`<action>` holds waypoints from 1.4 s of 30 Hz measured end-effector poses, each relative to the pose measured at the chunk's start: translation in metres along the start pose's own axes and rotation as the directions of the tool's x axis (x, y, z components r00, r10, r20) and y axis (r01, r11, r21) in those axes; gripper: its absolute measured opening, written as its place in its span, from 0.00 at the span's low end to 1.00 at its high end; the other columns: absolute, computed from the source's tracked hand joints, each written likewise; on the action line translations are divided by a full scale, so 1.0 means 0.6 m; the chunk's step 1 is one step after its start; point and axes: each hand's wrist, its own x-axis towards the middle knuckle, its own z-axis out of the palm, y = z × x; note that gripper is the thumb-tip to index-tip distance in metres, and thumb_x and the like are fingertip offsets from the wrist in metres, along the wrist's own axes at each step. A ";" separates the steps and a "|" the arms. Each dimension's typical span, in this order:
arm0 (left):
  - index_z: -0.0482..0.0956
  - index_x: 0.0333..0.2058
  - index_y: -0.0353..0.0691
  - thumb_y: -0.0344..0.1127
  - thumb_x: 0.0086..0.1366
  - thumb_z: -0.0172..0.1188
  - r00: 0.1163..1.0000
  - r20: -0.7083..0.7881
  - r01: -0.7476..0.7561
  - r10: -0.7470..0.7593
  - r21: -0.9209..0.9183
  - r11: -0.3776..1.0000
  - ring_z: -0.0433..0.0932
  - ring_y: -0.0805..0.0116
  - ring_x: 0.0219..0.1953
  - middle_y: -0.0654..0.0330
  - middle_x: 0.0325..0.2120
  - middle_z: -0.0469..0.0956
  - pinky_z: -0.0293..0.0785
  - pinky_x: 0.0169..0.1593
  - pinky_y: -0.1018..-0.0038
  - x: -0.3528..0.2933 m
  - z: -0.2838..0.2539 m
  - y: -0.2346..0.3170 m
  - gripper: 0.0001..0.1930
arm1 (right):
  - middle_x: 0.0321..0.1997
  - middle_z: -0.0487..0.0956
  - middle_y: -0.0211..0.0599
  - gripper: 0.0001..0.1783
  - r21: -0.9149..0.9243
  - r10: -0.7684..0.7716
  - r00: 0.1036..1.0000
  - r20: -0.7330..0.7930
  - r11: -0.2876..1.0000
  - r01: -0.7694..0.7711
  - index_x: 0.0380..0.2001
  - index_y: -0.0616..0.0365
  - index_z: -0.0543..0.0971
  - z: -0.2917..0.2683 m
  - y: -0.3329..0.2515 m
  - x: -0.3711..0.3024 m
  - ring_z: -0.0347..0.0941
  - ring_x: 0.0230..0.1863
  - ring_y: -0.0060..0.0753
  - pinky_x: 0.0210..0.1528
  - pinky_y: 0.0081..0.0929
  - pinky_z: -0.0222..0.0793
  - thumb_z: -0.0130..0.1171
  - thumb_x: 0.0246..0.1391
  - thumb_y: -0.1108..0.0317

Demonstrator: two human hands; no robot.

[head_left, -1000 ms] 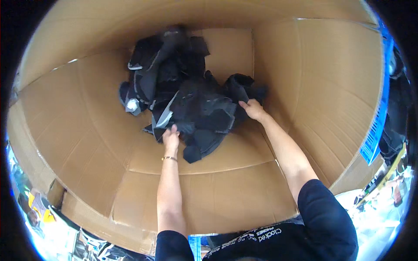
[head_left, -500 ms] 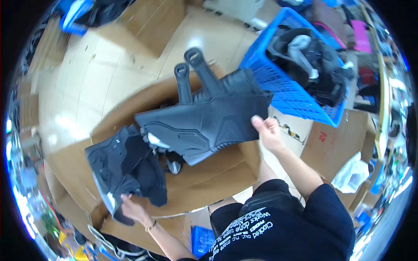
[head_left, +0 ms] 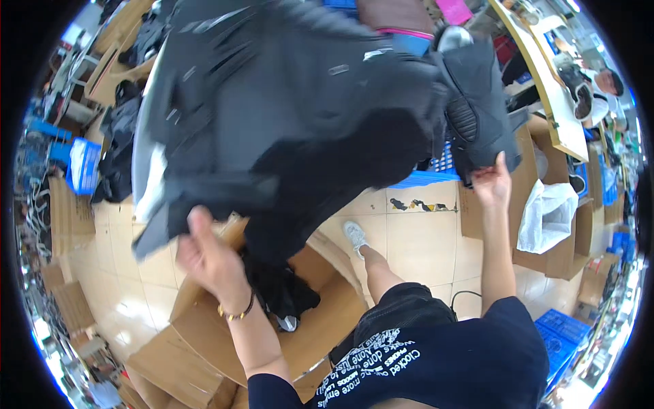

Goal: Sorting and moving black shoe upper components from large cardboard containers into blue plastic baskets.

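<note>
Fabric [head_left: 238, 116] had swung from over the carton [head_left: 340, 293] toward the blue basket [head_left: 426, 179], clamped in my left hand [head_left: 212, 262]; my right hand [head_left: 493, 187] gripped a ribbed piece [head_left: 480, 102], dark scraps [head_left: 286, 293] remaining below.

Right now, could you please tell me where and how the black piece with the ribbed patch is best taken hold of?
I would pinch the black piece by its lower edge, coming from the person's side: that edge looks thin and lies nearest, and the right hand grips there, below the ribbed patch.
</note>
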 end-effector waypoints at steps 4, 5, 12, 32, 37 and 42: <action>0.65 0.10 0.33 0.41 0.56 0.53 0.891 0.453 -0.103 -0.041 0.287 0.952 0.64 0.69 0.12 0.56 0.09 0.68 0.61 0.21 0.76 0.009 0.241 -0.045 0.21 | 0.12 0.64 0.23 0.12 0.188 0.134 0.915 -0.381 0.980 -0.065 0.17 0.48 0.68 -0.148 0.066 0.163 0.59 0.15 0.19 0.21 0.21 0.56 0.50 0.48 0.56; 0.64 0.10 0.33 0.40 0.56 0.51 0.803 0.588 -0.371 0.097 0.366 0.854 0.65 0.58 0.13 0.52 0.10 0.67 0.61 0.21 0.71 0.011 0.292 -0.086 0.21 | 0.11 0.65 0.25 0.14 0.260 0.211 0.877 -0.432 0.960 -0.103 0.14 0.49 0.68 -0.173 0.085 0.191 0.60 0.15 0.21 0.20 0.23 0.57 0.53 0.46 0.56; 0.71 0.25 0.39 0.42 0.57 0.45 0.609 0.778 -0.660 -0.153 0.605 0.446 0.72 0.57 0.32 0.55 0.26 0.72 0.67 0.33 0.62 -0.032 0.478 -0.347 0.13 | 0.12 0.65 0.26 0.22 -0.760 -0.057 0.845 -0.532 0.473 -0.447 0.16 0.57 0.70 -0.292 0.034 0.216 0.55 0.08 0.17 0.08 0.14 0.48 0.51 0.46 0.47; 0.53 0.54 0.57 0.48 0.33 0.66 0.124 0.901 -0.857 -0.417 0.309 0.413 0.56 0.54 0.53 0.60 0.58 0.38 0.50 0.50 0.45 -0.170 0.432 -0.418 0.46 | 0.46 0.65 0.56 0.46 -0.913 -0.320 0.857 0.403 -0.077 0.400 0.52 0.62 0.53 -0.105 0.122 0.334 0.63 0.48 0.48 0.49 0.32 0.57 0.63 0.33 0.53; 0.60 0.50 0.40 0.37 0.48 0.57 0.224 0.959 -0.521 -0.171 0.266 0.811 0.61 0.53 0.49 0.49 0.49 0.60 0.58 0.51 0.65 -0.144 0.294 -0.357 0.29 | 0.52 0.59 0.56 0.52 -0.913 -0.321 0.858 0.402 -0.207 0.350 0.51 0.71 0.53 -0.058 0.112 0.281 0.55 0.54 0.47 0.54 0.33 0.51 0.64 0.28 0.47; 0.72 0.35 0.35 0.31 0.50 0.55 0.621 0.740 -0.197 -0.258 0.467 0.862 0.73 0.59 0.35 0.53 0.31 0.73 0.68 0.39 0.71 -0.115 0.025 -0.348 0.12 | 0.56 0.52 0.52 0.39 -0.809 -0.482 0.651 0.587 -0.315 0.496 0.52 0.68 0.52 -0.004 0.155 0.161 0.47 0.58 0.45 0.58 0.35 0.39 0.53 0.45 0.52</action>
